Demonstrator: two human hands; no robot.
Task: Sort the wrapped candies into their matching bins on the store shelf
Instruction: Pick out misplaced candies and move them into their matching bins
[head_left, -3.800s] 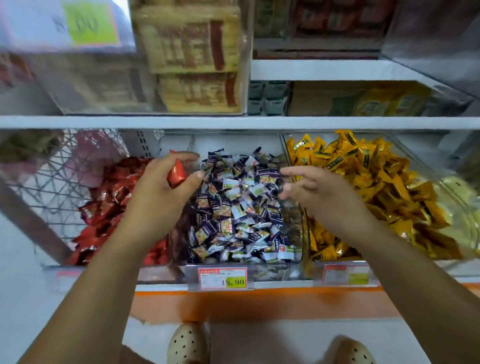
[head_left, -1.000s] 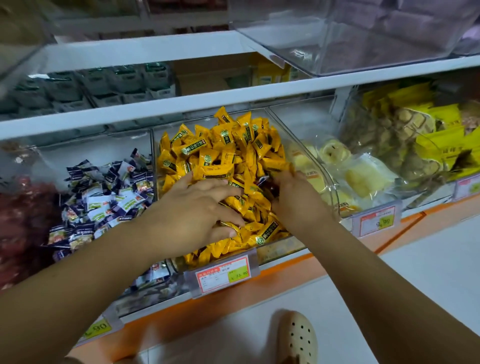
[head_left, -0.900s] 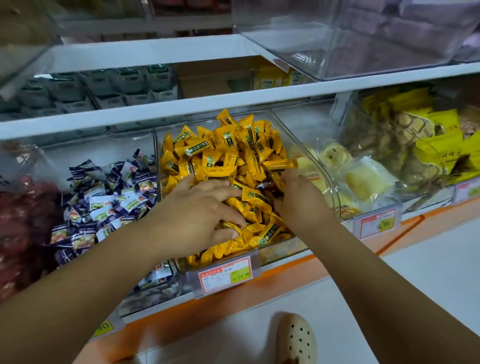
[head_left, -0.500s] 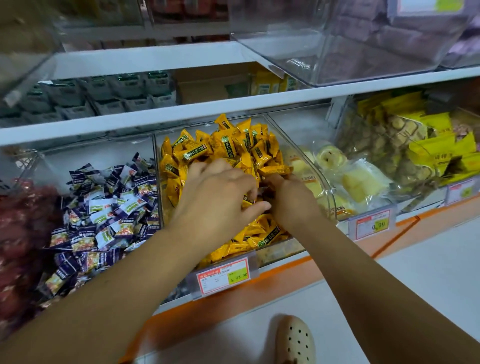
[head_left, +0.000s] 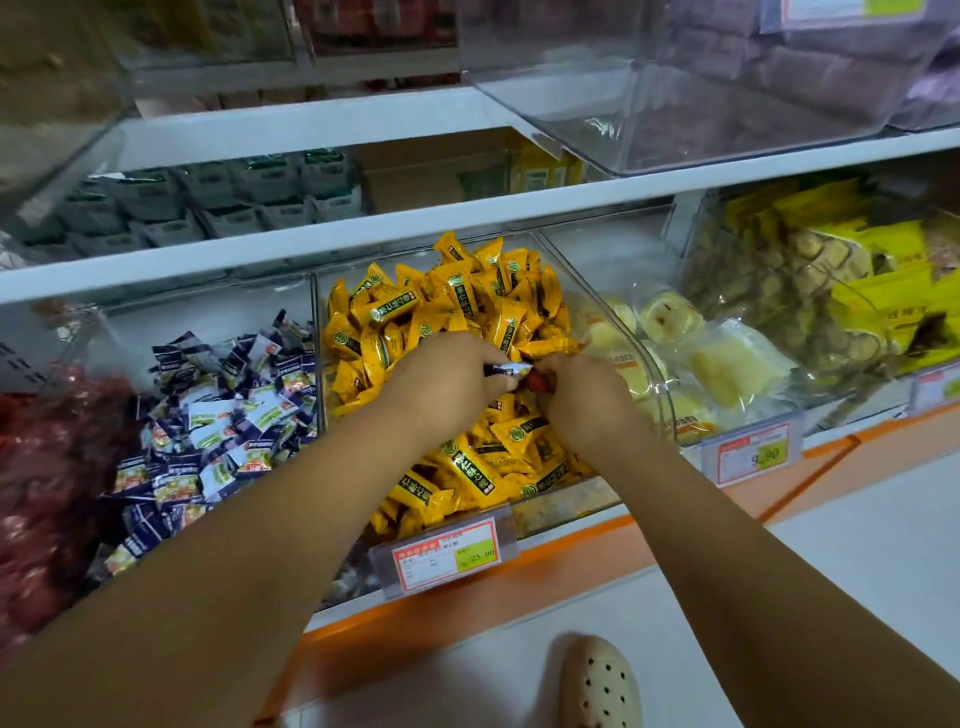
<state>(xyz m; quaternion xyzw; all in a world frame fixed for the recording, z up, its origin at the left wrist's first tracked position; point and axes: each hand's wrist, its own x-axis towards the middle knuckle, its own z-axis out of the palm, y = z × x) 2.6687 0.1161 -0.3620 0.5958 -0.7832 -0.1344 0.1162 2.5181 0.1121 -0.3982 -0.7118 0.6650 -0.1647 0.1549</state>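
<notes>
Now my left grip pinches a blue-wrapped candy, long axis pointing right at my right grip, which pinches a red candy. Both hover over the yellow candies; the blue pile lies just left of my left grip, the red pile beyond.

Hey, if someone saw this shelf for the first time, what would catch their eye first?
The heap of yellow candies in the middle clear bin stands out first, with both hands over it. The left hand pinches a blue-and-white candy and the right hand holds a red candy, both strays among the yellow. The pile of blue-and-white candies lies just left of it.
</notes>
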